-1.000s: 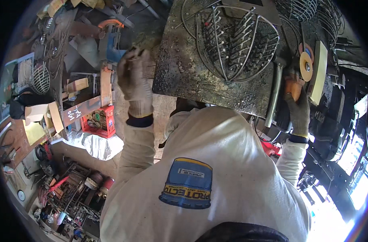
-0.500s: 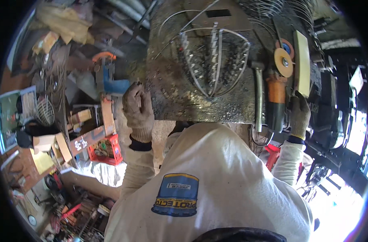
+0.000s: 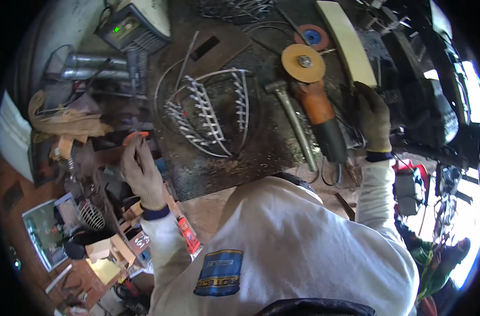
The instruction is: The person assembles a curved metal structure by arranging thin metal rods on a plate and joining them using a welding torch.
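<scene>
My left hand (image 3: 141, 176), in a pale knit glove, reaches past the left edge of the metal workbench (image 3: 203, 181). Its fingers are stretched out, tips at an orange part (image 3: 136, 137); what lies under the palm is hidden. At the bench's right side, my gloved right hand (image 3: 374, 116) lies with fingers extended against the near end of a cream-coloured bar (image 3: 348, 45). Left of that hand rests an angle grinder (image 3: 319, 116) with a tan disc (image 3: 303, 62), beside a hammer (image 3: 292, 124). A bent-wire frame with short cross pieces (image 3: 208, 113) lies mid-bench.
A boxy machine with a green display (image 3: 132, 31) stands at the back left. A reddish disc (image 3: 311, 37) and coiled wire (image 3: 237, 10) are at the back. Cardboard boxes (image 3: 111, 250) and a red crate (image 3: 187, 234) lie lower left. Grinder cord (image 3: 335, 176) loops over the near edge.
My left hand has left the bench corner, reached leftward to the orange part, and uncurled its fingers. My right hand stays by the cream bar. The whole view has turned and shifted.
</scene>
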Motion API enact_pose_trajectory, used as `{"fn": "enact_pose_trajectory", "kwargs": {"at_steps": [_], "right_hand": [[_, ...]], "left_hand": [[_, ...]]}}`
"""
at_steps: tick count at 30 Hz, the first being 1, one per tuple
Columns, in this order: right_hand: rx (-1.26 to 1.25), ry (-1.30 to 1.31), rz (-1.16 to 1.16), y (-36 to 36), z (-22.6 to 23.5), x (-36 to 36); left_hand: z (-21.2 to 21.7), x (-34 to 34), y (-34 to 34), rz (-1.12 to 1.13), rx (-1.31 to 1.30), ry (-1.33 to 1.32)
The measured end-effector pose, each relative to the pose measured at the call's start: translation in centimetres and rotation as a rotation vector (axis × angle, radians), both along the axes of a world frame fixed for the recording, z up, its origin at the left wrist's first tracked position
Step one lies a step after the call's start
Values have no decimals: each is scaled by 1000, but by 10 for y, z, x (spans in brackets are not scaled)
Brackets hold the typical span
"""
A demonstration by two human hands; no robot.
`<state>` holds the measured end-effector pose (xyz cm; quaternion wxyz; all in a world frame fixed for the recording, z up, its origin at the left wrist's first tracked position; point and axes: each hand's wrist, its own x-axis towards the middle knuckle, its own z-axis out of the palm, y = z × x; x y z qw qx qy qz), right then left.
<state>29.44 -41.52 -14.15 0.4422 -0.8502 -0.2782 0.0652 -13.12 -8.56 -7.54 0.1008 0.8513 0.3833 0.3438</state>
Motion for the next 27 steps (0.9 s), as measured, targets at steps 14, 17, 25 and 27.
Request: {"fn": "enact_pose_trajectory", "kwargs": {"at_steps": [14, 17, 25, 27], "right_hand": [[37, 144, -107, -20, 14, -48], [100, 237, -147, -34, 1, -54], [202, 370, -173, -37, -12, -57], [238, 352, -163, -35, -17, -56]], "left_hand": [[-5, 259, 125, -550, -88, 1176], [-6, 289, 105, -473, -102, 1369], [0, 289, 88, -481, -7, 1367], [11, 284, 91, -486, 8, 1316]]}}
